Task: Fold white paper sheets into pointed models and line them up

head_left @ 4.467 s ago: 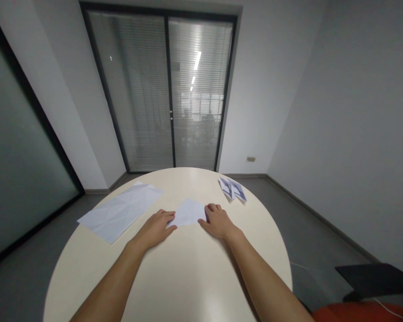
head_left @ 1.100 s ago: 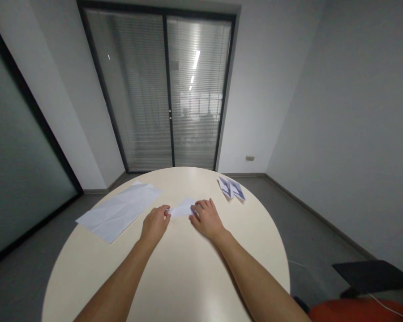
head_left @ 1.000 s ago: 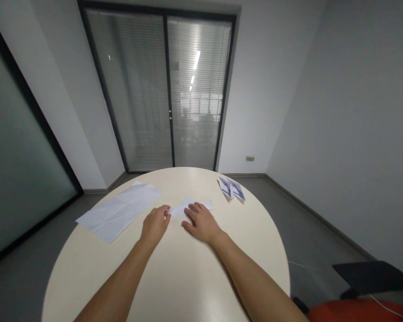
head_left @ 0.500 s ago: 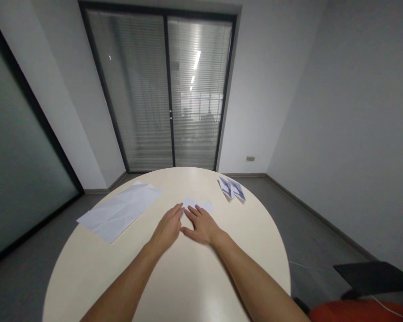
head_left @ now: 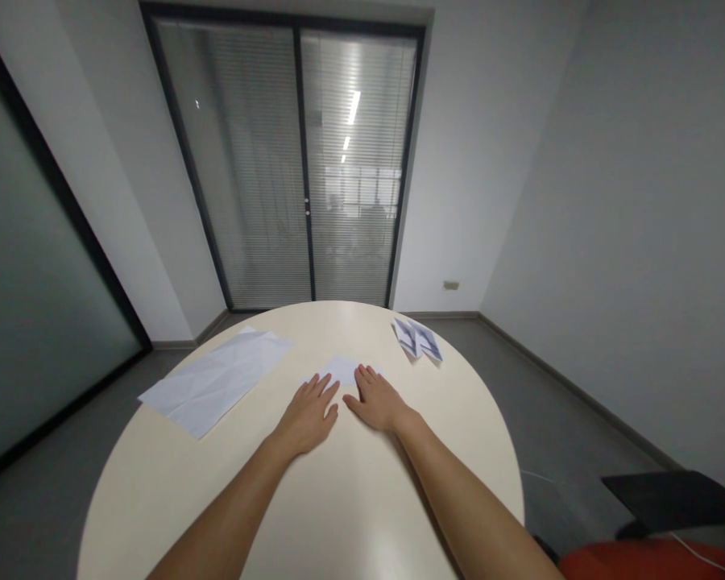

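Note:
A small piece of folded white paper lies flat near the middle of the round table. My left hand rests palm down at its near left side, fingers spread, fingertips over its edge. On the near right side, my right hand lies flat with its fingers together and its thumb stretched towards the left hand. Both hands cover parts of the paper's near edge, so its full outline is hidden. Neither hand grasps anything.
Creased white sheets lie at the table's left. A folded paper piece with dark shading stands near the far right edge. Beyond the table is a glass door with blinds. A black and red chair is at the lower right.
My hands have moved apart, uncovering more of the paper between them. The left fingers have spread from being close together, and the right hand has shifted slightly right.

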`<state>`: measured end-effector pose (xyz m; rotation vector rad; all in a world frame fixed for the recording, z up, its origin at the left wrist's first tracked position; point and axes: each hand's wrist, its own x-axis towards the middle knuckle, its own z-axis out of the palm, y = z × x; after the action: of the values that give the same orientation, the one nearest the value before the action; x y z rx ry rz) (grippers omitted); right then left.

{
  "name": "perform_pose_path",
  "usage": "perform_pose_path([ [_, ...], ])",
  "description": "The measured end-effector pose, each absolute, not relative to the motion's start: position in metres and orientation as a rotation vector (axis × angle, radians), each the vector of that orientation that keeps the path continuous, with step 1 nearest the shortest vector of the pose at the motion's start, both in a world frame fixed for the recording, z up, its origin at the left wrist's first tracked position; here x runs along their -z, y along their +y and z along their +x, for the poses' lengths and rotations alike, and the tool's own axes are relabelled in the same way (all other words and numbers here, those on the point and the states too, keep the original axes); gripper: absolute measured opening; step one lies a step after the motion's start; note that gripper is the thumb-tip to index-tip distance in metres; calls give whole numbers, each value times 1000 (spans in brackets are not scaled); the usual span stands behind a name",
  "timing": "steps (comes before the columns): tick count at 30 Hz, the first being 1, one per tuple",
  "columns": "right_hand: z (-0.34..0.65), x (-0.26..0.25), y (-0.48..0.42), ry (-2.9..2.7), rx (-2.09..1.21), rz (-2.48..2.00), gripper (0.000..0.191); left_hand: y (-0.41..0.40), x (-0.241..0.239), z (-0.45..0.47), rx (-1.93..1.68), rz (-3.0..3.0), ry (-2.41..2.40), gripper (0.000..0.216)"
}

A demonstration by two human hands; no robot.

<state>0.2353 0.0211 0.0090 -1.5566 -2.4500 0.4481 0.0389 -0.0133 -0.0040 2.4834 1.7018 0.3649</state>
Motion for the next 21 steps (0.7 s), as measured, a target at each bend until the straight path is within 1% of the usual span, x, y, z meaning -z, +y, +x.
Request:
perform_pose_path([
  [3,238,-13,21,-2428,-386,-1534,67,-13,5,38,-380,2481,1698,54],
  [8,238,-25,15,-2377,-288,-1511,38,-15,8,38,-437,2494,1721,52],
  [11,235,-32,10,-2373,-234,-1544,28,-17,7,40,-486,2487,1758,50],
  [14,230,-37,8,-2397,-181,-1592,27,-18,4,41,-534,2488,1799,48],
  [17,227,-39,8,-2411,-153,-1587,34,-17,1,41,-562,2501,1823,46],
  [21,230,-41,9,-2434,-218,-1462,34,-16,3,38,-569,2473,1863,45],
])
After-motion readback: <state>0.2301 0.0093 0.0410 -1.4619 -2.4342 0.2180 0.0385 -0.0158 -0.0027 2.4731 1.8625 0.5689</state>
